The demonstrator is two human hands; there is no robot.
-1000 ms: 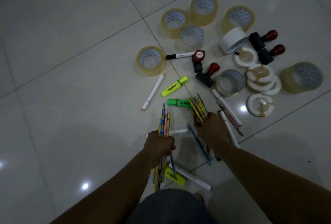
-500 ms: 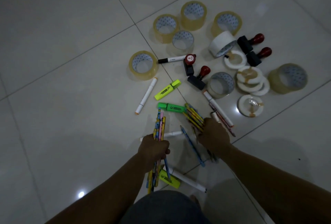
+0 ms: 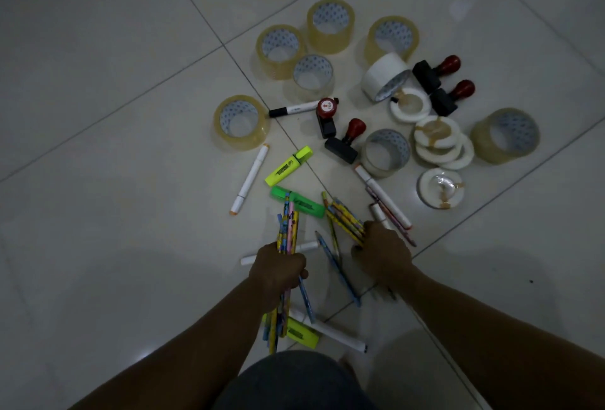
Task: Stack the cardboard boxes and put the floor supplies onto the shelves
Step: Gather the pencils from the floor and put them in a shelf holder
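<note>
Supplies lie scattered on a pale tiled floor. My left hand [image 3: 278, 270] grips a bundle of patterned pencils [image 3: 288, 229] held upright over the floor. My right hand [image 3: 383, 254] is curled round a second bunch of yellow and blue pencils [image 3: 345, 218] low at the floor. Two loose pencils [image 3: 337, 265] lie between my hands. A green highlighter [image 3: 299, 202] and a yellow highlighter [image 3: 288, 165] lie just beyond my hands. White markers [image 3: 250, 178] lie around them, and one more marker [image 3: 327, 331] and a yellow highlighter [image 3: 302, 334] lie near my knee.
Several clear tape rolls [image 3: 240, 123] and a white tape roll [image 3: 384, 77] stand farther out. Black stamps with red knobs [image 3: 343, 142] and flat white rolls [image 3: 435, 141] lie among them at right. My knee [image 3: 294, 380] fills the bottom edge.
My right hand has slid a little left and nearer over the floor with its pencil bunch. My left hand keeps its bundle in the same grip.
</note>
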